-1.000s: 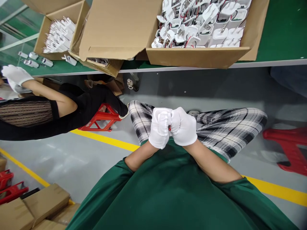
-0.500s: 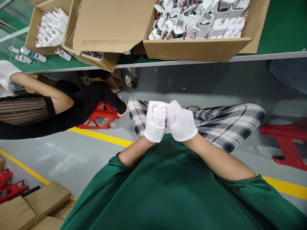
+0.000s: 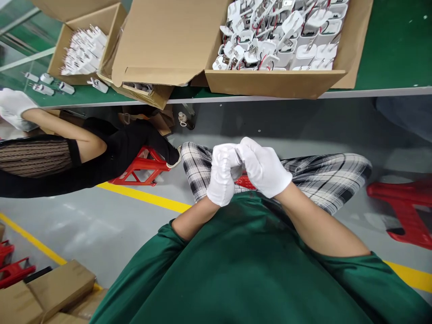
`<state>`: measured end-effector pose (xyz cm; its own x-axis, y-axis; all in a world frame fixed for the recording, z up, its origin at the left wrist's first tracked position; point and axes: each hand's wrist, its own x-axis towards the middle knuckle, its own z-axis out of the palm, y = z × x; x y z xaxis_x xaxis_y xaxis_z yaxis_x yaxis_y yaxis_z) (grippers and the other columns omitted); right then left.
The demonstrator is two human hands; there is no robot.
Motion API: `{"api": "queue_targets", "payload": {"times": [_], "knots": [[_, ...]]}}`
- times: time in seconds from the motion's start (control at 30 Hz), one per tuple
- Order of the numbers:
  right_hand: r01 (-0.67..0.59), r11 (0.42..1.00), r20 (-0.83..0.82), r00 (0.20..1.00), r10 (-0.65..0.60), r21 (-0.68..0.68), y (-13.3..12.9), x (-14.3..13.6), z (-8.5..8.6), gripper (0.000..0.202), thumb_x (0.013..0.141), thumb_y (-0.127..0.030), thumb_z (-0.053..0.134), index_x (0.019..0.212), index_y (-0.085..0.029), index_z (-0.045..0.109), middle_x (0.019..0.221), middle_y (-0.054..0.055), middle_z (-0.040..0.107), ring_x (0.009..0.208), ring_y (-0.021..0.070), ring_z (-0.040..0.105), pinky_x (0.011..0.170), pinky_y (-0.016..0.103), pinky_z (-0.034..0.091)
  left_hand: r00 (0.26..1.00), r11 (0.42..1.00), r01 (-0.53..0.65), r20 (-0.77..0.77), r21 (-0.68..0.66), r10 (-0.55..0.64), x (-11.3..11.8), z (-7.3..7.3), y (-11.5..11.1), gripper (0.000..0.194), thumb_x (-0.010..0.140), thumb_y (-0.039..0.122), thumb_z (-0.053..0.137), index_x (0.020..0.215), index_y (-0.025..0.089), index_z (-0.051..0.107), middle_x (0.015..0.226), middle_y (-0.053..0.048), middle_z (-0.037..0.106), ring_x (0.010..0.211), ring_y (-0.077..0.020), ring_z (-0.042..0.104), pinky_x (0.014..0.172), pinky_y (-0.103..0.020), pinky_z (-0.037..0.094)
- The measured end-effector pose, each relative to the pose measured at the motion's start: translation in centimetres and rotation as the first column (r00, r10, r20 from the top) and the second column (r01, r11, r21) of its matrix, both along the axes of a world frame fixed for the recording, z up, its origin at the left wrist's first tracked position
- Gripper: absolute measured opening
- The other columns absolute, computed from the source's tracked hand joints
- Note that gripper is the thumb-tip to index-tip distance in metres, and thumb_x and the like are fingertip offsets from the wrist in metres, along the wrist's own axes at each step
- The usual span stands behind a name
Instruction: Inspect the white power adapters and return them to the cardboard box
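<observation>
At your far left, a co-worker's white-gloved hand (image 3: 16, 108) is near the loose white plugs (image 3: 43, 89) on the green table (image 3: 398, 54); any print on their casings is too small to read. Near left, brown cardboard boxes (image 3: 60, 284) sit on the floor. Just right of the loose plugs, a small carton (image 3: 97, 16) holds piled, pronged plugs (image 3: 83, 51). In the middle, your gloved left hand (image 3: 223, 174) is curled over your lap, its fingertips meeting the bent fingers of your right hand (image 3: 265, 167); you cannot tell whether either grips anything between them. Beyond them on the table, a large open carton (image 3: 275, 84) is crowded with white charger cases (image 3: 270, 40), with red and black wires showing. At right, a red stool (image 3: 407, 209) stands on the floor.
</observation>
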<state>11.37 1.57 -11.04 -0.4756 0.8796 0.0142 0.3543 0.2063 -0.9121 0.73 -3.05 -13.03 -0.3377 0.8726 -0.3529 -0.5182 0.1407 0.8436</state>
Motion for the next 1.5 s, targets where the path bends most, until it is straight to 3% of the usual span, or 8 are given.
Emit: {"api": "queue_targets", "payload": {"times": [0.1, 0.4, 0.6, 0.77, 0.97, 1.1, 1.27, 1.5], "knots": [[0.045, 0.999, 0.104, 0.994, -0.047, 0.019, -0.3, -0.2, 0.1, 0.029, 0.098, -0.042, 0.034, 0.074, -0.026, 0.033, 0.055, -0.001, 0.047, 0.047, 0.0149, 0.045, 0.053, 0.028, 0.03, 0.99, 0.99, 0.105, -0.099, 0.092, -0.096, -0.1, -0.1, -0.1, 0.055, 0.079, 0.072, 0.063, 0.068, 0.021, 0.047, 0.048, 0.006, 0.03, 0.041, -0.006, 0.024, 0.038, -0.023, 0.025], [0.09, 0.98, 0.332, 0.932, -0.146, 0.178, -1.8, -0.5, -0.7, 0.019, 0.086, -0.038, 0.042, 0.073, -0.023, 0.041, 0.051, 0.0, 0.047, 0.043, 0.0147, 0.041, 0.05, 0.027, 0.025, 0.967, 0.979, 0.136, -0.234, 0.154, -0.097, 0.2, 0.8, -0.3, 0.061, 0.077, 0.073, 0.062, 0.052, 0.019, 0.05, 0.048, -0.001, 0.046, 0.045, -0.0111, 0.043, 0.04, -0.026, 0.038], [0.109, 0.971, 0.357, 0.917, -0.181, 0.21, -2.2, -0.5, -1.0, 0.022, 0.086, -0.04, 0.041, 0.074, -0.023, 0.043, 0.052, 0.001, 0.051, 0.047, 0.015, 0.046, 0.052, 0.026, 0.027, 0.964, 0.973, 0.18, -0.224, 0.145, -0.145, 0.2, 1.2, -0.2, 0.057, 0.079, 0.069, 0.064, 0.055, 0.02, 0.052, 0.05, 0.0, 0.048, 0.049, -0.012, 0.049, 0.043, -0.025, 0.042], [0.07, 0.989, 0.251, 0.963, -0.1, 0.128, -1.6, -0.2, -1.1, 0.025, 0.092, -0.042, 0.034, 0.077, -0.024, 0.04, 0.054, -0.001, 0.049, 0.046, 0.0139, 0.042, 0.051, 0.026, 0.029, 0.978, 0.988, 0.147, -0.153, 0.043, -0.138, 0.2, 1.3, -0.3, 0.058, 0.077, 0.071, 0.065, 0.056, 0.02, 0.049, 0.047, 0.002, 0.042, 0.041, -0.0083, 0.037, 0.037, -0.025, 0.033], [0.008, 1.0, 0.162, 0.987, -0.01, 0.012, -0.6, -0.2, -0.9, 0.031, 0.097, -0.049, 0.027, 0.076, -0.026, 0.031, 0.051, -0.005, 0.037, 0.044, 0.0134, 0.037, 0.049, 0.027, 0.028, 0.955, 0.952, 0.296, -0.061, 0.083, -0.292, -0.8, 0.8, 0.3, 0.062, 0.076, 0.071, 0.066, 0.053, 0.02, 0.04, 0.043, 0.006, 0.025, 0.039, -0.0054, 0.021, 0.038, -0.025, 0.019], [-0.151, 0.982, 0.081, 0.984, 0.161, -0.113, 0.3, 0.4, 0.0, 0.03, 0.098, -0.047, 0.033, 0.078, -0.025, 0.037, 0.056, -0.004, 0.049, 0.049, 0.0135, 0.048, 0.053, 0.026, 0.035, 0.948, 0.946, 0.316, 0.005, 0.075, -0.317, -1.6, 0.8, 0.6, 0.057, 0.08, 0.067, 0.065, 0.057, 0.02, 0.043, 0.044, 0.008, 0.024, 0.037, -0.0044, 0.019, 0.037, -0.024, 0.017], [-0.315, 0.911, 0.131, 0.924, 0.358, -0.267, 1.4, 1.4, 1.2, 0.029, 0.096, -0.047, 0.041, 0.084, -0.022, 0.049, 0.062, -0.002, 0.062, 0.055, 0.0129, 0.054, 0.058, 0.025, 0.039, 0.92, 0.919, 0.392, 0.004, 0.035, -0.392, -2.4, 1.5, 0.3, 0.058, 0.073, 0.072, 0.068, 0.06, 0.018, 0.053, 0.041, 0.009, 0.023, 0.034, -0.0036, 0.016, 0.036, -0.023, 0.016], [-0.348, 0.876, 0.133, 0.902, 0.41, -0.335, 1.3, 1.4, 1.2, 0.035, 0.092, -0.056, 0.049, 0.081, -0.023, 0.052, 0.058, -0.005, 0.062, 0.046, 0.0107, 0.049, 0.051, 0.024, 0.034, 0.897, 0.897, 0.442, -0.041, 0.013, -0.441, -2.9, 1.4, -0.8, 0.063, 0.075, 0.077, 0.061, 0.057, 0.017, 0.057, 0.037, 0.007, 0.026, 0.033, -0.0039, 0.016, 0.037, -0.025, 0.024]]}}
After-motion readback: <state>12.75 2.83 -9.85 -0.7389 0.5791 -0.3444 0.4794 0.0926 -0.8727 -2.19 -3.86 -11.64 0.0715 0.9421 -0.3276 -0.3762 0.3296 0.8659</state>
